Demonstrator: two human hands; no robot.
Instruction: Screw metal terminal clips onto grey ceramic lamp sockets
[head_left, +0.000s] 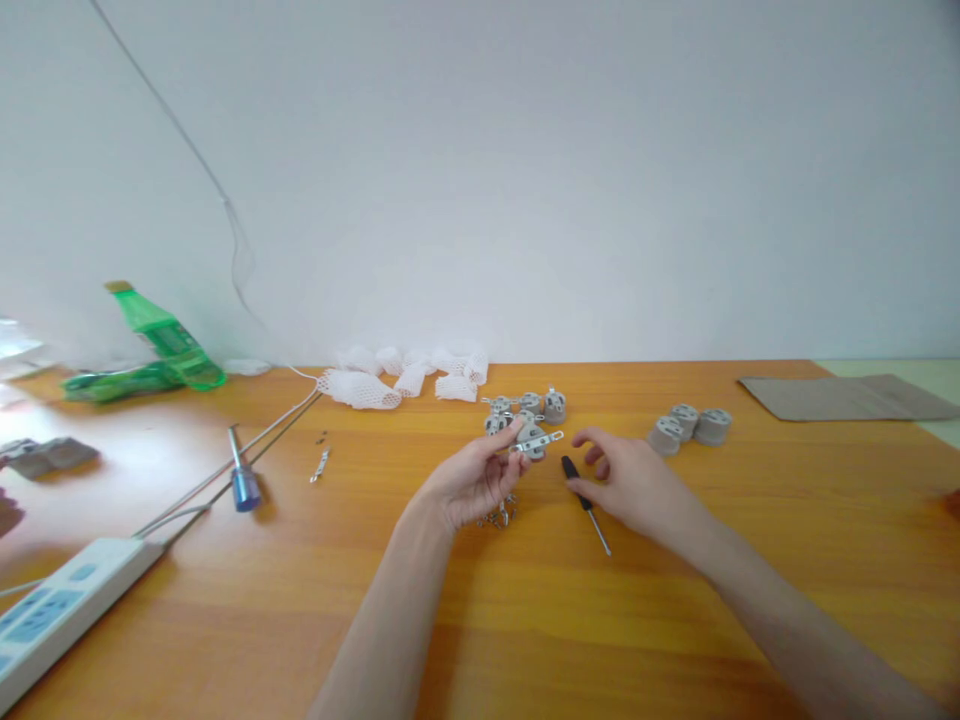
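My left hand [476,478] pinches a flat metal bracket [537,441] fixed to a round grey ceramic lamp holder [531,438]. More of these holders and metal parts [523,406] lie in a cluster just beyond my fingers. A small metal chain [499,515] lies partly hidden under the left hand. My right hand [634,480] hovers with its fingers loosely apart, holding nothing. Just left of it, a small black-handled screwdriver [583,497] rests on the table, its handle close to my fingertips. Several similar ceramic holders [686,428] stand to the right.
The orange wooden table [480,620] meets a white wall. White foam net sleeves [364,388], a green plastic bottle [169,345], a blue-handled screwdriver [244,480], a white power strip [67,610] with cables, and a brown cardboard sheet [844,397] lie around.
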